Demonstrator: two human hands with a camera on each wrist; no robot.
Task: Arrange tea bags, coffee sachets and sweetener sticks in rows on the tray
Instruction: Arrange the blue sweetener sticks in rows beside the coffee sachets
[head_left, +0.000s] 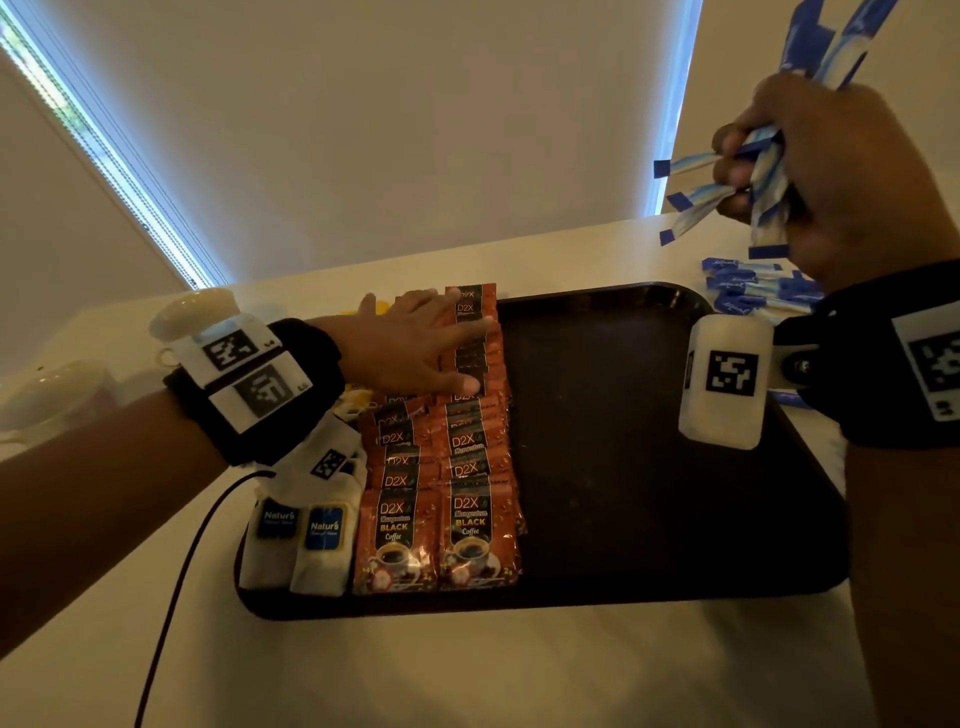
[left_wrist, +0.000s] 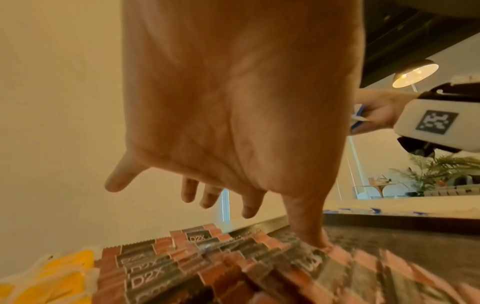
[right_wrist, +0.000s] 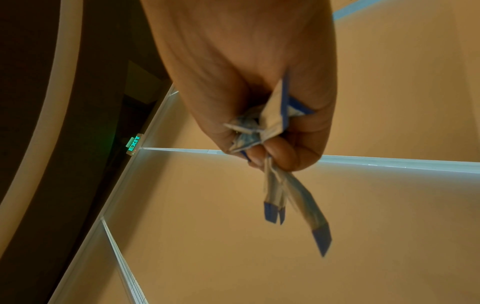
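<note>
A dark brown tray (head_left: 649, 467) lies on the white table. Red D2X coffee sachets (head_left: 447, 499) fill two overlapping rows on its left part, with white tea bags (head_left: 296, 540) in rows left of them. My left hand (head_left: 415, 348) lies flat with straight fingers on the far sachets (left_wrist: 182, 259); its thumb (left_wrist: 309, 230) touches them. High above the tray's right far corner, my right hand (head_left: 831, 171) grips a bunch of blue-and-white sweetener sticks (head_left: 763, 182), fingers curled round the sticks (right_wrist: 280, 164).
More sweetener sticks (head_left: 753, 291) lie loose on the table beyond the tray's right far corner. White cups (head_left: 192, 317) stand at the left. Yellow packets (left_wrist: 59, 277) lie left of the sachets. A black cable (head_left: 176, 587) runs over the table's front left.
</note>
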